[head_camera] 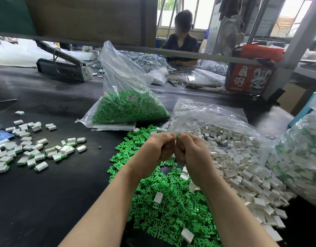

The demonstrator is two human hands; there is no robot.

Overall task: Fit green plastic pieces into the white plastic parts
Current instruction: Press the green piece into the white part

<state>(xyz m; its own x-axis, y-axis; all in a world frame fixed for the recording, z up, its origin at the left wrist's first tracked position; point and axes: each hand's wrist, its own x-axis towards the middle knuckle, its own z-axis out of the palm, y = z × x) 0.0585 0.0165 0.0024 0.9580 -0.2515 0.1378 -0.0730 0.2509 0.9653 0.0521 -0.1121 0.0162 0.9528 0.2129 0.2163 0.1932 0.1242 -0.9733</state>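
A green piece (176, 136) is pinched between the curled fingers of the left hand (156, 148) and right hand (189, 150). Few assembled parts (34, 150) lie at the bench's left edge; large green (171, 202) and white heaps (243, 166) remain.

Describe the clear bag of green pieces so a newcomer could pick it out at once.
Start from the black table and look past the person's two hands to the far middle. There an upright clear bag of green pieces stands behind the loose green pile. Unlike the bag of white parts to its right, its contents are all green and it carries a small white label.
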